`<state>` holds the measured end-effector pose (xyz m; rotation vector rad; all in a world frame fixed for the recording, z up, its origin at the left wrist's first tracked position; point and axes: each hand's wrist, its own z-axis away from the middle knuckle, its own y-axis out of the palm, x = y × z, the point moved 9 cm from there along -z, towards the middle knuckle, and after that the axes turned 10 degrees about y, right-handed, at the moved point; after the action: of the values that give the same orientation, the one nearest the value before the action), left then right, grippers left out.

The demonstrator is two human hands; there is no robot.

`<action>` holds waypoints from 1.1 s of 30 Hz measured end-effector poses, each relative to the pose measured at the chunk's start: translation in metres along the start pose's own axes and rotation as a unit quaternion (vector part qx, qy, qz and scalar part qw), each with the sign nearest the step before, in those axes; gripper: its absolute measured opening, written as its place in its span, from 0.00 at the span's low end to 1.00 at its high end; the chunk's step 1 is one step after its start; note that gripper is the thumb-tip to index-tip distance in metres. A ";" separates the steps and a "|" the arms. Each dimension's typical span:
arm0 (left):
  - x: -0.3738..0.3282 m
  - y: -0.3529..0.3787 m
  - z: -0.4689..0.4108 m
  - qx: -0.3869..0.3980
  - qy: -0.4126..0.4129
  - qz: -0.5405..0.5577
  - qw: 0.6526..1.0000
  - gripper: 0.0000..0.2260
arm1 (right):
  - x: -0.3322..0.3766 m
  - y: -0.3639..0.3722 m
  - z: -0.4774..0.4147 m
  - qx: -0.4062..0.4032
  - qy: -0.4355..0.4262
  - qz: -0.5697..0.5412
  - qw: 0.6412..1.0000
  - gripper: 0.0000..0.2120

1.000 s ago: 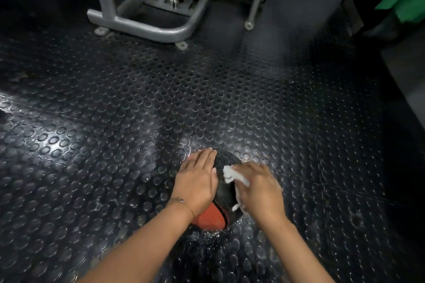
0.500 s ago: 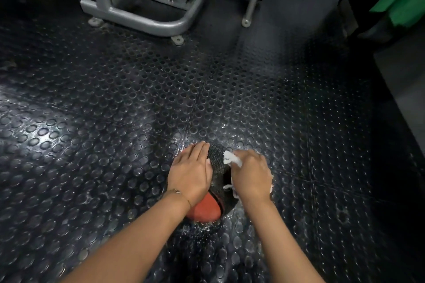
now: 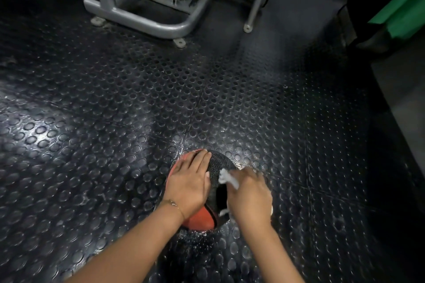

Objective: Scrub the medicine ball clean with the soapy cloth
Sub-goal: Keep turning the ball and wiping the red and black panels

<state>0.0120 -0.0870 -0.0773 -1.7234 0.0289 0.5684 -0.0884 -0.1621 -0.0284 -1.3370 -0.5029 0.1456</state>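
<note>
One camera sits on the person's head. It looks forward and down at the dark floor (image 3: pixel 115 122). The view is wide. Both arms show at the bottom edge. The left hand (image 3: pixel 188 186), the right hand (image 3: pixel 250 195) and the ball (image 3: pixel 218 163) are low in the middle, near enough to show the white cloth (image 3: pixel 226 177). The grey metal frame (image 3: pixel 161 25) stands far off at the top.
</note>
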 end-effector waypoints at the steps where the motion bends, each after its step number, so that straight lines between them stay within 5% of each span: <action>1: -0.001 0.000 0.003 0.001 0.010 0.002 1.000 0.22 | 0.002 -0.003 0.008 -0.011 -0.018 -0.010 1.000 0.14; 9: -0.004 -0.005 0.018 -0.019 0.070 0.000 0.997 0.22 | -0.020 0.017 -0.049 0.065 0.047 -0.054 0.995 0.13; 15: 0.014 -0.008 0.026 -0.014 0.085 0.025 0.996 0.22 | 0.016 -0.004 0.014 -0.048 -0.172 -0.134 0.975 0.14; 20: 0.018 -0.004 0.034 0.006 0.109 0.029 0.994 0.23 | 0.006 0.024 -0.042 0.034 -0.037 -0.136 0.989 0.12; 23: 0.019 -0.012 0.030 -0.009 0.046 0.033 0.998 0.25 | 0.009 0.024 -0.047 0.060 -0.026 -0.113 0.991 0.14; 27: 0.037 -0.003 0.027 0.046 -0.223 0.078 0.971 0.29 | 0.021 0.009 0.006 0.009 -0.106 -0.178 0.978 0.14; 30: 0.038 -0.004 0.022 0.017 -0.215 0.049 0.975 0.33 | 0.024 0.014 0.026 -0.041 -0.143 -0.176 0.973 0.16; 33: 0.044 -0.010 0.025 -0.002 -0.189 0.056 0.980 0.38 | 0.010 0.026 -0.019 -0.012 -0.052 -0.184 0.981 0.14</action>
<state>0.0451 -0.0493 -0.0883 -1.5998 -0.1469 0.9731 -0.0661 -0.1690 -0.0533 -1.2407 -0.8332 -0.0980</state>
